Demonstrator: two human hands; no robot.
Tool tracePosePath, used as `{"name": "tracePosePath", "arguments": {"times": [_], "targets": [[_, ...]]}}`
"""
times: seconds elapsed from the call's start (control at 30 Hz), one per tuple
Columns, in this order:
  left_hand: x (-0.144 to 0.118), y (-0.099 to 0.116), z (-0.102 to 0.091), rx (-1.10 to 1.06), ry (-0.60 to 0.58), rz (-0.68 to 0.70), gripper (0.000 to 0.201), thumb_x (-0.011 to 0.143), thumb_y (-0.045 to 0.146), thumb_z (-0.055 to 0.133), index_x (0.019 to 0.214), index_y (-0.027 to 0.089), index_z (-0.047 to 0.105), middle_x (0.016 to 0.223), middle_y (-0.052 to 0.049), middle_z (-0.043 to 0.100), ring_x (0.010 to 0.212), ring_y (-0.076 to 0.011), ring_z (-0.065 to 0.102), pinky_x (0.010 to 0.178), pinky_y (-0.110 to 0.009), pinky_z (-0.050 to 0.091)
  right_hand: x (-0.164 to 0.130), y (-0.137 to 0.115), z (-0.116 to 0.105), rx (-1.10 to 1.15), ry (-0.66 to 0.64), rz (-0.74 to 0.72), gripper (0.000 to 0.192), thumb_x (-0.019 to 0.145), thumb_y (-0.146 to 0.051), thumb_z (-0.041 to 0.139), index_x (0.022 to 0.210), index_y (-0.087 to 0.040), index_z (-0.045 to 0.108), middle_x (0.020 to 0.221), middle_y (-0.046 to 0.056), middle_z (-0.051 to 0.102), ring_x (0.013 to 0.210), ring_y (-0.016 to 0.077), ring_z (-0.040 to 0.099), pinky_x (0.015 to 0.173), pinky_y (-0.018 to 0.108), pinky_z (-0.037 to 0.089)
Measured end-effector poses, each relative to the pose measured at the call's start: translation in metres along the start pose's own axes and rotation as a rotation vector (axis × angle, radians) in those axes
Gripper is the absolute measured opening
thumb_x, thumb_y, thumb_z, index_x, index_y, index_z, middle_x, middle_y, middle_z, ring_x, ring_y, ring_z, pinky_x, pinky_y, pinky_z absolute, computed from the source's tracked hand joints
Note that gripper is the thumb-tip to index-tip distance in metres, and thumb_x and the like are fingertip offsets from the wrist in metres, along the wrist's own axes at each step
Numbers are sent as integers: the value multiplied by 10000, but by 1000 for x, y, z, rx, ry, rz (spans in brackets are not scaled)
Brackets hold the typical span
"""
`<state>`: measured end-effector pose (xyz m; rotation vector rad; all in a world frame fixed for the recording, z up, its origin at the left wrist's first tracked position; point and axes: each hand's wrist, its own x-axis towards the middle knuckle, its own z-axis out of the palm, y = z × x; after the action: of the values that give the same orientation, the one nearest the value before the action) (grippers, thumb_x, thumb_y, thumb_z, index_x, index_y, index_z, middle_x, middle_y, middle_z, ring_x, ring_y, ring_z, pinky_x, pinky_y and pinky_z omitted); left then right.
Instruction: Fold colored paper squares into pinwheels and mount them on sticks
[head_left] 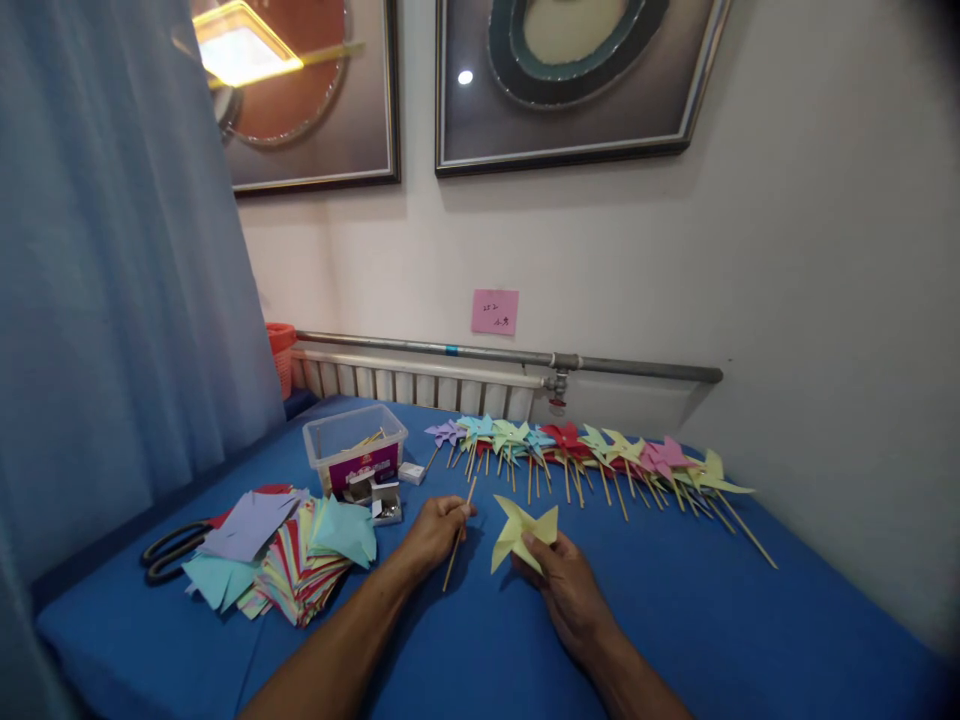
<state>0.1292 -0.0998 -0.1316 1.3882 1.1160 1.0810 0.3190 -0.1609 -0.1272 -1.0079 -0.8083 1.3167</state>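
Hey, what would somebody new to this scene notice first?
Probably the row of colourful paper pinwheels lying along the far side of the blue-covered table. Nearer, at the centre, the left hand holds a thin stick and the right hand a pale yellow pinwheel. Coloured paper lies piled at the left.

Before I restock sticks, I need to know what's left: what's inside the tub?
A few thin sticks show inside the tub. Its purple label covers what lies lower behind it, so the full count can't be seen.
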Motion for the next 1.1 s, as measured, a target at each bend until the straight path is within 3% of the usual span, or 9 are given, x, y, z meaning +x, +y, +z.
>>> {"name": "tracePosePath", "arguments": {"times": [0.33,0.63,0.83,1.1], "targets": [[-11,7,9,51,-106,-9,314,728,477,665,675,169,631,535,18,543,475,-102,412,504,-246,272,3,3,-3,54,-17,0,506,546,-478,915,907,-171,738,932,89,786,929,295,722,823,409,567],[-27,12,33,70,-211,-45,190,680,364,650,666,175,637,534,42,527,461,-83,347,474,-237,233,11,12,-5,67,-22,4,481,564,-447,908,915,-169,733,913,80,784,904,292,735,809,397,576],[-30,18,32,93,-234,-27,176,697,343,620,647,175,634,536,40,525,479,-89,360,491,-243,245,20,25,-10,44,4,0,496,592,-461,893,963,-181,720,937,69,785,884,273,736,779,370,578],[-32,19,31,148,-244,-51,168,705,328,605,642,173,609,529,51,497,481,-85,354,497,-239,252,21,24,-11,17,6,-6,528,571,-463,904,969,-167,722,889,63,781,832,265,735,741,352,574]]}}
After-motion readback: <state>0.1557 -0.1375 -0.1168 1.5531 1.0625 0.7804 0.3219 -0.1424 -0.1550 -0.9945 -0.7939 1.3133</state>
